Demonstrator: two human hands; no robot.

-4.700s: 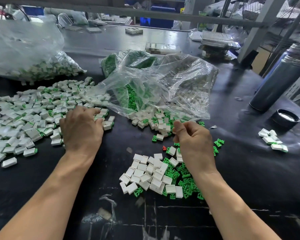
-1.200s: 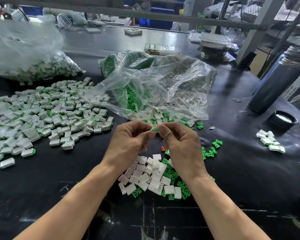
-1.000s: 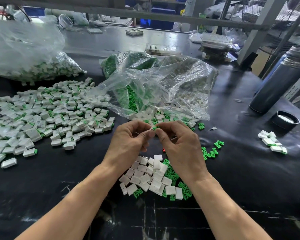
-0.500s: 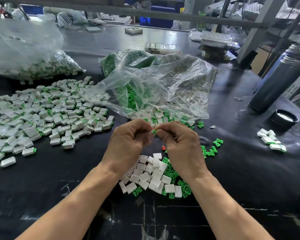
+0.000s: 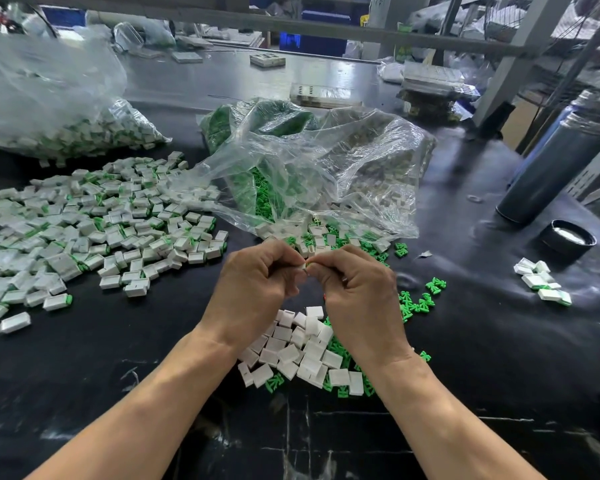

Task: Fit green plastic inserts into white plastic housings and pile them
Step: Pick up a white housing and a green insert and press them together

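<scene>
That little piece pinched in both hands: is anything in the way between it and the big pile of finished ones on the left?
Nothing visible blocks it. The left hand and right hand pinch the piece above the table; only bare dark tabletop lies between it and the finished pile.

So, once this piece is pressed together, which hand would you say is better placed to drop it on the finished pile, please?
Probably the left hand: it already pinches the piece with the right hand, and the finished pile lies on its side.
</scene>
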